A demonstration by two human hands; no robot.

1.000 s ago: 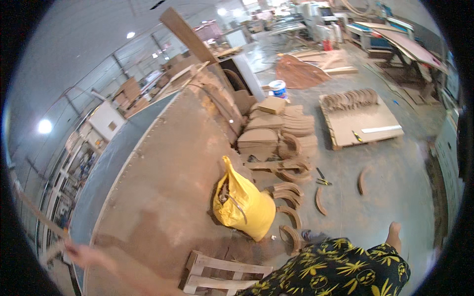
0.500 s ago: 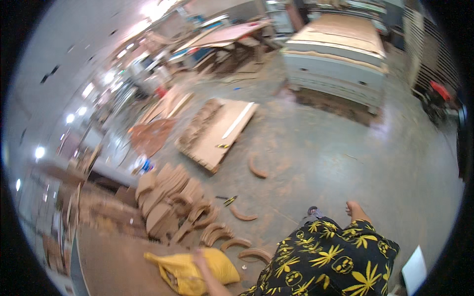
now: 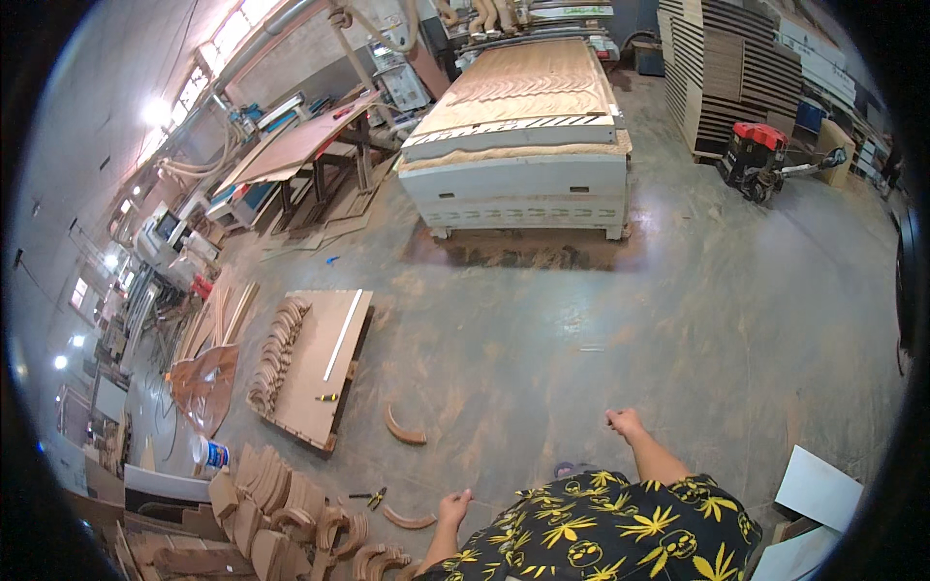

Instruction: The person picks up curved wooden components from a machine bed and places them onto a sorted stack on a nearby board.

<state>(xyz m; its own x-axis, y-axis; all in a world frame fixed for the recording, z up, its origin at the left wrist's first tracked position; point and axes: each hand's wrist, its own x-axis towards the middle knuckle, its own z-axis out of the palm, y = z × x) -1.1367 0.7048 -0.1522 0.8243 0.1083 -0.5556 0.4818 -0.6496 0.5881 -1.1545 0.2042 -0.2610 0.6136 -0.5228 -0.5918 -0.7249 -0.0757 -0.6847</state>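
Near the lower middle, my left hand (image 3: 453,506) hangs beside my black shirt with yellow print (image 3: 591,528). Its fingers are curled in, and nothing shows in them. My right hand (image 3: 625,422) is held out ahead of the shirt over the concrete floor, also loosely closed with nothing visible in it. Closest to the left hand is a curved brown wooden piece (image 3: 409,520) on the floor, with yellow-and-black pliers (image 3: 371,499) just left of it. Farther up lies another curved piece (image 3: 404,426). Neither hand touches any of these.
Stacked curved wooden pieces (image 3: 266,494) crowd the lower left. A low board on a pallet (image 3: 312,363) carries a row of curved pieces. A large grey machine bed (image 3: 513,184) stands ahead. White panels (image 3: 819,487) rest at lower right; a red-and-black pallet truck (image 3: 756,155) stands far right.
My left hand has come off the yellow sack, which is out of view now. The view has swung right and grown sharper. My right hand reaches farther forward of the shirt.
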